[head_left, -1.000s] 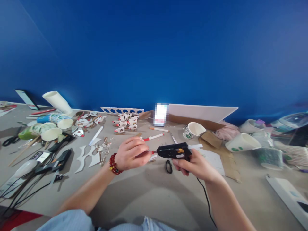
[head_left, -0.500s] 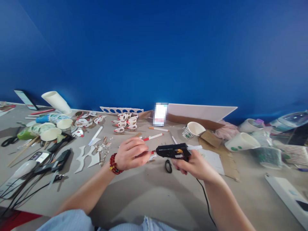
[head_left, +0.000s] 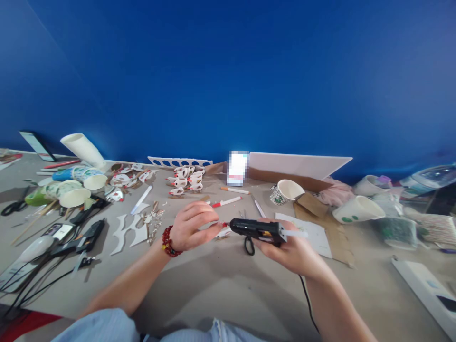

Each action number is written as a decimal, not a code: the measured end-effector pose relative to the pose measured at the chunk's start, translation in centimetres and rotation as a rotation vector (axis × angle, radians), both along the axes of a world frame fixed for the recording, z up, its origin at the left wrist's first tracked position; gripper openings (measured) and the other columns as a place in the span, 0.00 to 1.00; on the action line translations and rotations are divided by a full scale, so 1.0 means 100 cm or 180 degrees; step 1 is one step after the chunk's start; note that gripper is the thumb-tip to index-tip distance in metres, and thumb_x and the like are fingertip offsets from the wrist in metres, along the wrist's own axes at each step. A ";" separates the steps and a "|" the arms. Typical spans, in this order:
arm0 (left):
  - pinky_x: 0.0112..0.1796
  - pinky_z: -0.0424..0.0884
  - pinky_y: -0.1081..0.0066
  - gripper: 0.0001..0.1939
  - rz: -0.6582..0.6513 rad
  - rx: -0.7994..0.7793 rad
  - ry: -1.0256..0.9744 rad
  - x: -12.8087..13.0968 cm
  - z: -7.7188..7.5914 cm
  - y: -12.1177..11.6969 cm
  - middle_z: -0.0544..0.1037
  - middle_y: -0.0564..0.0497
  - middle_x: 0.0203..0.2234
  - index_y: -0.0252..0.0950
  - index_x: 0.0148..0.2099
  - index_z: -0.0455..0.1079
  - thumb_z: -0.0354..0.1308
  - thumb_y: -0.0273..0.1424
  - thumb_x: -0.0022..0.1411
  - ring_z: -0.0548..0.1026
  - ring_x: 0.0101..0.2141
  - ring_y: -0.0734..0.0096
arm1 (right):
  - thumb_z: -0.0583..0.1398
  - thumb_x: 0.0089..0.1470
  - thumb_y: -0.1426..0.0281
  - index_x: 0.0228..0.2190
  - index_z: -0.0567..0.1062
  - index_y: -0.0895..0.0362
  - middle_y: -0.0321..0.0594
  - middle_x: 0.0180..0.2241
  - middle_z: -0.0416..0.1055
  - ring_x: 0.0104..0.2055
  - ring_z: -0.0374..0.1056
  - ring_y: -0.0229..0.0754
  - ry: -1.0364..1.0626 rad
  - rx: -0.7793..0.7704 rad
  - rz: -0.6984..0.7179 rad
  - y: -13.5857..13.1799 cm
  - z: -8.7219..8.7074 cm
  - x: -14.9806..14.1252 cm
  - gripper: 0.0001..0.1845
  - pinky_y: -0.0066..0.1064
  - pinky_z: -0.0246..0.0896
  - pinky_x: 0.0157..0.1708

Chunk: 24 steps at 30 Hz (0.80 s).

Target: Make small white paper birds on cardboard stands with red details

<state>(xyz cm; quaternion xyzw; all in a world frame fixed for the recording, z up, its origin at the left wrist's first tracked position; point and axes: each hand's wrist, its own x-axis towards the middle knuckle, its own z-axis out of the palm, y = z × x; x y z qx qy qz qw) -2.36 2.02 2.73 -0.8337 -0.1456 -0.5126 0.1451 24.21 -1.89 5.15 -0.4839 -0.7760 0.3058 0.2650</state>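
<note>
My right hand [head_left: 285, 254] is wrapped round a black hot glue gun [head_left: 254, 229], with a pale glue stick [head_left: 295, 233] poking out of its back end. The nozzle points left at my left hand [head_left: 197, 227], whose thumb and fingers pinch a small red piece [head_left: 223, 224]. Nozzle and piece are almost touching; whether they meet I cannot tell. On the table just below the nozzle lies a small white cut-out [head_left: 223, 233], partly covered. Black scissor handles [head_left: 249, 245] show under the glue gun.
Several small white-and-red bird-like figures [head_left: 185, 180] stand ahead. Markers [head_left: 227, 202] and a phone [head_left: 237, 168] lie beyond my hands. Paper cups [head_left: 287, 191] sit to the right. Foam scraps [head_left: 138, 232], a second glue gun [head_left: 89, 237] and cables occupy the left.
The glue gun has tilted a little, its back end dropping and its glue stick showing more. My left hand has shifted only slightly, still pinching the red piece.
</note>
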 end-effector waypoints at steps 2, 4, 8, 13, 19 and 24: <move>0.38 0.78 0.66 0.11 0.0004 -0.0009 -0.0015 0.000 0.000 0.000 0.78 0.53 0.29 0.35 0.34 0.68 0.67 0.20 0.52 0.77 0.35 0.69 | 0.61 0.47 0.72 0.33 0.76 0.57 0.36 0.25 0.75 0.26 0.70 0.41 -0.0063 0.0060 0.0010 -0.001 0.001 -0.001 0.07 0.27 0.66 0.27; 0.38 0.78 0.66 0.09 0.0022 -0.0034 -0.0010 0.001 0.000 0.000 0.78 0.53 0.29 0.36 0.34 0.68 0.66 0.21 0.54 0.77 0.35 0.70 | 0.61 0.48 0.72 0.33 0.76 0.56 0.36 0.26 0.75 0.27 0.70 0.40 -0.0137 0.0157 -0.0001 -0.001 0.003 -0.002 0.07 0.27 0.66 0.28; 0.38 0.78 0.66 0.10 0.0022 -0.0047 0.0005 0.000 0.000 0.000 0.78 0.53 0.29 0.36 0.35 0.68 0.66 0.21 0.54 0.77 0.36 0.70 | 0.60 0.48 0.72 0.30 0.74 0.55 0.37 0.28 0.75 0.28 0.69 0.41 -0.0268 0.0229 0.0041 -0.001 0.004 -0.003 0.04 0.27 0.63 0.29; 0.38 0.78 0.66 0.10 0.0036 -0.0049 -0.0006 -0.001 -0.001 0.001 0.78 0.53 0.30 0.37 0.36 0.68 0.65 0.21 0.55 0.78 0.36 0.70 | 0.59 0.48 0.73 0.27 0.70 0.54 0.35 0.24 0.70 0.26 0.65 0.39 -0.0298 0.0192 0.0120 -0.002 0.005 -0.004 0.02 0.27 0.58 0.26; 0.38 0.78 0.66 0.11 0.0033 -0.0116 -0.0040 -0.001 -0.001 0.001 0.79 0.54 0.29 0.37 0.37 0.68 0.65 0.21 0.55 0.78 0.35 0.71 | 0.58 0.50 0.75 0.25 0.64 0.54 0.32 0.23 0.65 0.25 0.62 0.36 -0.0327 0.0180 0.0361 -0.004 0.015 -0.008 0.07 0.26 0.52 0.26; 0.38 0.78 0.66 0.12 0.0036 -0.0071 -0.0080 0.000 0.000 -0.001 0.79 0.54 0.29 0.36 0.36 0.68 0.66 0.19 0.53 0.78 0.35 0.71 | 0.58 0.52 0.73 0.25 0.63 0.54 0.32 0.23 0.64 0.25 0.62 0.37 -0.0348 0.0197 0.0408 -0.005 0.016 -0.007 0.08 0.26 0.51 0.26</move>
